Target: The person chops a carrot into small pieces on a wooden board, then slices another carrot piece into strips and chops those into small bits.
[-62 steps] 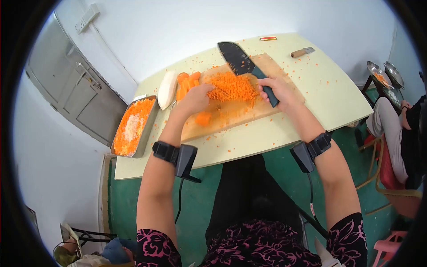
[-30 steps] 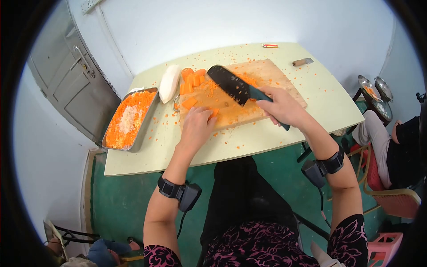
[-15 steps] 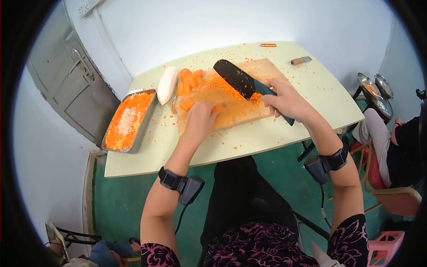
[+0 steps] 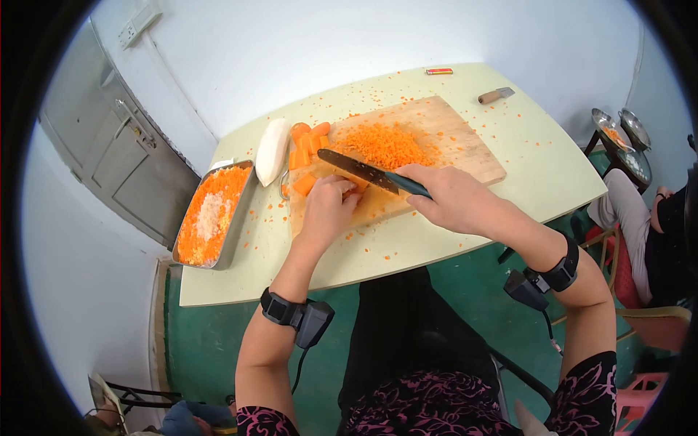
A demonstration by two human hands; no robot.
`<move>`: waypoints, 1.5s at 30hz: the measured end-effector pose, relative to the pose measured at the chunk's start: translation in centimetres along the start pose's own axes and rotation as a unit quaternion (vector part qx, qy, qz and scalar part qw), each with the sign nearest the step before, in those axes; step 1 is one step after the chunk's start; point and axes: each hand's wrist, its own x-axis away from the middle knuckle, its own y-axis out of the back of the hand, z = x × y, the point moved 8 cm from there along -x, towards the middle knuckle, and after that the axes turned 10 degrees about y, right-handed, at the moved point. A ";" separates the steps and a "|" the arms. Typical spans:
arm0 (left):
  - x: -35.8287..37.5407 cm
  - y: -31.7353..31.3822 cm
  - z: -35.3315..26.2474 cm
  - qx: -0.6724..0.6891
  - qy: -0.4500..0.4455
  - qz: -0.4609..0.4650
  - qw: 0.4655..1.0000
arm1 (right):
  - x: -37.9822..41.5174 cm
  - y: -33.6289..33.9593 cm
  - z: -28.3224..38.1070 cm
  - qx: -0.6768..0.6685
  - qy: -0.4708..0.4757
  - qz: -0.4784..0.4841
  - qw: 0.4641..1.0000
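The right hand [image 4: 451, 200] grips a dark-bladed, green-handled knife [image 4: 367, 173], blade pointing to ten o'clock. The left hand [image 4: 327, 207] curls its fingers over an orange carrot piece [image 4: 355, 184] just under the blade, on the wooden cutting board [image 4: 465, 149].

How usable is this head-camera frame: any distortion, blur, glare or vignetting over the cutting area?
Head view: strong fisheye bends the table edges, with a black vignette at the corners; lighting is even and soft, no glare; right hand, knife and left hand on the cutting board are sharp.
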 end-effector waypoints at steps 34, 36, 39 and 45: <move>-0.1 0.1 -1.9 0.000 -0.077 -0.032 0.997 | 0.8 -0.4 1.5 0.111 0.065 0.096 0.987; -0.3 0.1 -1.6 -0.004 -0.065 -0.005 0.998 | 1.0 0.1 1.3 0.094 0.087 0.094 0.987; -0.4 0.3 -1.6 -0.003 -0.083 0.019 0.996 | 1.1 0.7 1.4 0.093 0.095 0.124 0.983; -0.8 0.6 -2.6 -0.020 -0.139 0.061 0.988 | 1.3 0.9 2.4 0.170 0.126 0.137 0.968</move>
